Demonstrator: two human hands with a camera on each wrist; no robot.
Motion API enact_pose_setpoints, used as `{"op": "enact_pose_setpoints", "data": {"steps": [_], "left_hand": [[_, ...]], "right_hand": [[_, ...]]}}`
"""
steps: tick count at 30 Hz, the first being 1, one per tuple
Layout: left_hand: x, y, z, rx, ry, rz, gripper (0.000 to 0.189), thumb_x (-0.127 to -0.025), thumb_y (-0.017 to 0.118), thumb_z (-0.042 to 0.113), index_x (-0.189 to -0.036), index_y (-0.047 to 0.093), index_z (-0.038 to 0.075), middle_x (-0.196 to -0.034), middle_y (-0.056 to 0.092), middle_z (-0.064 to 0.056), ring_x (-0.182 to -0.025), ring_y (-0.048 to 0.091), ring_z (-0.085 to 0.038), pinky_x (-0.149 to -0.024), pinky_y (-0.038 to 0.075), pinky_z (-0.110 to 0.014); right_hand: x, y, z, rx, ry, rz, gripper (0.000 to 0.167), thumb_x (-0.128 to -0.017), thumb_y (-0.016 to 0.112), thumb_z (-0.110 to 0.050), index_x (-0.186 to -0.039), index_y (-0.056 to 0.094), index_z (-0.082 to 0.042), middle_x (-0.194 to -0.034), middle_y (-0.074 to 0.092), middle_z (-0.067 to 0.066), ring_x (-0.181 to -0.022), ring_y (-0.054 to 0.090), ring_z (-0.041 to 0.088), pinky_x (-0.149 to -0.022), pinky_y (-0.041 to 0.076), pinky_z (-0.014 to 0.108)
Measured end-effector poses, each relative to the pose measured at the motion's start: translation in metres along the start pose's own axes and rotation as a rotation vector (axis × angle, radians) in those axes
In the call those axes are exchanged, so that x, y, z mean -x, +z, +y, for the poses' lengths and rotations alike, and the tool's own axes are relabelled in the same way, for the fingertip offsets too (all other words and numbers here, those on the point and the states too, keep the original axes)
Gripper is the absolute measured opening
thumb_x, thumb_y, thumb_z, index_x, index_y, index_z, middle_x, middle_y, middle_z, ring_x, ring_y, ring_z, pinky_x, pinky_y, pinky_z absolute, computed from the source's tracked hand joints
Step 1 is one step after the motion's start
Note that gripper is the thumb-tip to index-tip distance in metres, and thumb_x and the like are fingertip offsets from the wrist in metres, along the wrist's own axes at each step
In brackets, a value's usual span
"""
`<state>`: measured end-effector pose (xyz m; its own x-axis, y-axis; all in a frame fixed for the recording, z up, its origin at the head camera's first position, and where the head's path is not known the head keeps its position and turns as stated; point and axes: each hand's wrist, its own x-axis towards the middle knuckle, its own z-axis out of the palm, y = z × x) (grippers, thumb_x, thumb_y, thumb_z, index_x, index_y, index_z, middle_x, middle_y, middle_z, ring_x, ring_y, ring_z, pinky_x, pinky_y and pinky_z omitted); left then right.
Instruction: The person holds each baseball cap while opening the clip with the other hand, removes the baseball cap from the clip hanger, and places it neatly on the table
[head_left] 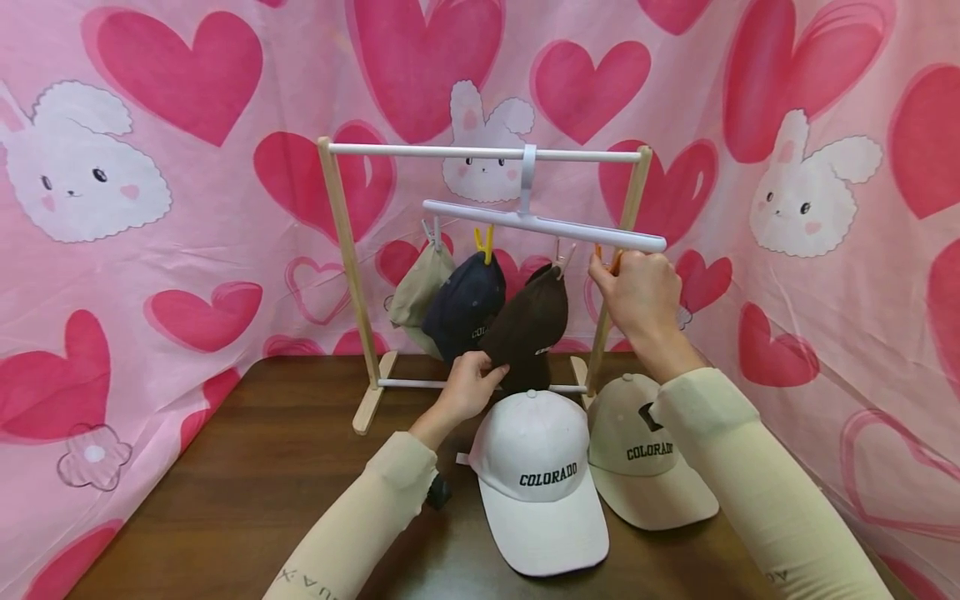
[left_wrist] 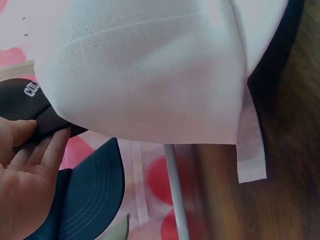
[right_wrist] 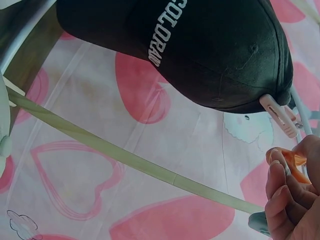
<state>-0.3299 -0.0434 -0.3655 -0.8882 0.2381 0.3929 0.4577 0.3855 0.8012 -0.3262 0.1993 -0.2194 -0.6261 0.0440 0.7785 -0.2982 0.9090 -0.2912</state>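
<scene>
My left hand (head_left: 471, 385) pinches the lower edge of a dark brown cap (head_left: 528, 321), thumb on top and fingers beneath in the left wrist view. A pale pink clip (right_wrist: 279, 116) holds the crown of this cap under a white hanger (head_left: 540, 223). At the hanger's right end, my right hand (head_left: 643, 296) pinches an orange clip (right_wrist: 297, 162). The hanger hooks over the rack's top bar (head_left: 420, 151) and tilts down to the right. Left of the brown cap hang a navy cap (head_left: 467, 304) on a yellow clip (head_left: 485, 243) and a beige cap (head_left: 422, 287) on a grey clip.
A white cap (head_left: 532, 450) lettered COLORADO sits on the brown wooden table (head_left: 225, 492) before the rack. Beside it, partly behind my right sleeve, is a tan cap (head_left: 637, 458). Wooden posts (head_left: 348, 267) frame the rack, and a pink heart-patterned cloth (head_left: 300, 67) surrounds the table.
</scene>
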Motion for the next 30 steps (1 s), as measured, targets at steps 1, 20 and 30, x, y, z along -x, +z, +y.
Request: {"op": "enact_pose_setpoints", "data": {"steps": [1,20,30], "left_hand": [[0.000,0.000,0.000,-0.009,0.001,0.002,0.016,-0.100,0.067,0.012,-0.099,0.073,-0.003,-0.096,0.076,-0.016,-0.080,0.075,-0.024,-0.071,0.060,-0.032],[0.000,-0.001,0.003,-0.051,0.022,0.008,0.018,-0.099,0.068,0.011,-0.089,0.071,-0.003,-0.081,0.074,-0.013,-0.064,0.065,-0.012,-0.059,0.050,-0.024],[0.002,-0.001,0.006,-0.073,0.024,0.003,0.026,-0.100,0.067,0.013,-0.078,0.065,-0.001,-0.072,0.067,-0.009,-0.059,0.060,-0.010,-0.054,0.046,-0.024]], "right_hand": [[0.000,0.000,0.000,0.000,0.002,-0.002,0.045,-0.099,0.067,-0.033,-0.068,0.067,0.000,-0.055,0.057,0.012,-0.048,0.052,0.028,-0.047,0.047,0.040],[0.000,-0.003,-0.004,0.081,0.027,-0.006,0.054,-0.102,0.054,-0.034,-0.057,0.060,-0.004,-0.052,0.053,0.011,-0.050,0.050,0.030,-0.048,0.048,0.044],[-0.005,0.006,-0.016,-0.028,-0.100,-0.011,0.051,-0.104,0.049,-0.021,-0.057,0.060,-0.004,-0.053,0.053,0.012,-0.058,0.051,0.034,-0.050,0.041,0.042]]}}
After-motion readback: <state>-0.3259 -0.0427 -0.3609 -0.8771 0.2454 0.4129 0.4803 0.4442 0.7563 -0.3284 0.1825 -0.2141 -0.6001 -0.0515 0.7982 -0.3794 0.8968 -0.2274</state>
